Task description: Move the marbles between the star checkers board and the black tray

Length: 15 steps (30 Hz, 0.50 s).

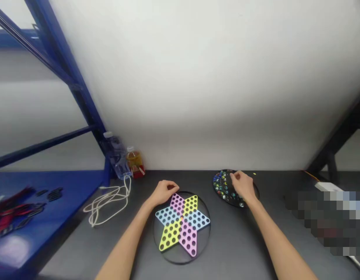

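A star-shaped Chinese checkers board (182,218) with pink, yellow and light blue points lies on the dark table inside a thin black ring. Its holes look dark. My left hand (164,192) is at the tip of the far pink point, fingers pinched together; what they hold, if anything, is hidden. To the right, a round black tray (230,200) carries many glass marbles (220,182), mostly on its left side. Over the tray's right part is my right hand (243,184), thumb and fingers closed. Whatever is between them is too small to make out.
A white cable (109,198) lies loosely coiled on the left. Behind it stand a clear bottle (118,155) and a bottle of amber liquid (135,161) against the wall. Blue rack posts (77,89) rise at left. A white device (328,187) sits at right, partly blurred out.
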### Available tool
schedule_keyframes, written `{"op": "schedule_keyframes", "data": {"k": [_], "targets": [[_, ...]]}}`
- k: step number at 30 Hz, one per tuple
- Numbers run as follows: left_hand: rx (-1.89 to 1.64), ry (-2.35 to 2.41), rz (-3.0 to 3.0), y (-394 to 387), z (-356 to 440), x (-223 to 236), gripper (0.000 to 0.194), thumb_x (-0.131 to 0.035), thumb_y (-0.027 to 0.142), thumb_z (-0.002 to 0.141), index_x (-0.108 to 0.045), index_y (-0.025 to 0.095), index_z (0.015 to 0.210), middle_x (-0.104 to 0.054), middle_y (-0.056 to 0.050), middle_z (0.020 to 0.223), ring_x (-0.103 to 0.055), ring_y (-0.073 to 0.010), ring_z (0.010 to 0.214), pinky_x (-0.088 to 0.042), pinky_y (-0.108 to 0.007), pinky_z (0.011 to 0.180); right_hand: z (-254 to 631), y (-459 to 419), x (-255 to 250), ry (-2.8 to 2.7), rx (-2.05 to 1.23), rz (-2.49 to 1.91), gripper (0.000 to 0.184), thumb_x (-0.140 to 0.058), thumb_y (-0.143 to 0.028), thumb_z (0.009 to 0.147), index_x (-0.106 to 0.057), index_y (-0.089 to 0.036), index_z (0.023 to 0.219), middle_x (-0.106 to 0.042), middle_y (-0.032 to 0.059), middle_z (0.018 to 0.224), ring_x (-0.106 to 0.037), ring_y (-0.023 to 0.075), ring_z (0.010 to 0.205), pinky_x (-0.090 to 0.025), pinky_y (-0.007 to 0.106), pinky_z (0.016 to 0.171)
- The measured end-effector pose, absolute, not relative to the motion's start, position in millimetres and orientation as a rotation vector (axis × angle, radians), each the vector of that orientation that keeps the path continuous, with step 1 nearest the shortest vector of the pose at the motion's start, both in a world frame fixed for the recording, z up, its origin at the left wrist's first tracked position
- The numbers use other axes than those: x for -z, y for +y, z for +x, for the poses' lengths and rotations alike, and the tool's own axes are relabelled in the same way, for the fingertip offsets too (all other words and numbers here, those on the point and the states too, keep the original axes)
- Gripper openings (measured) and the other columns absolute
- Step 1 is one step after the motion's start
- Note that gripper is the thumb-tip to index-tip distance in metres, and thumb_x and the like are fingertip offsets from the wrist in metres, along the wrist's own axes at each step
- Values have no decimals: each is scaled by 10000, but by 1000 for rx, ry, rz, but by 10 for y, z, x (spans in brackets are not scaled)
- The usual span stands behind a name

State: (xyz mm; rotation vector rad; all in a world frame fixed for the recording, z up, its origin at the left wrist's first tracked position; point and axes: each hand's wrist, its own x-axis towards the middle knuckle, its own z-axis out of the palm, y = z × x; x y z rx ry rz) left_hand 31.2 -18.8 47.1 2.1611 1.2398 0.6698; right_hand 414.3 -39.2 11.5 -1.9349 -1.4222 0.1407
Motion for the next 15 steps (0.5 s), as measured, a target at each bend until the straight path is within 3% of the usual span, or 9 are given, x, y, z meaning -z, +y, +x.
{"op": "schedule_keyframes", "data": {"k": [6, 15], "targets": [[-418, 1110, 2037, -153, 34, -637, 313, -643, 397, 741, -745, 143, 895, -740, -68, 869, -663, -196, 811, -488, -262, 758, 3984, -499, -225, -1483, -121, -1912, 268, -488, -413, 867, -638, -203, 795, -675, 77, 756, -607, 214, 717, -388, 301, 675], [-481, 1242, 2072, -134, 133, -503, 287, -610, 395, 745, -747, 148, 795, -727, -44, 757, -640, -173, 703, -473, -244, 677, 3492, -715, -416, -1819, -154, -1600, 229, -460, -357, 899, -605, -207, 804, -653, 39, 744, -583, 183, 689, -394, 280, 690]]}}
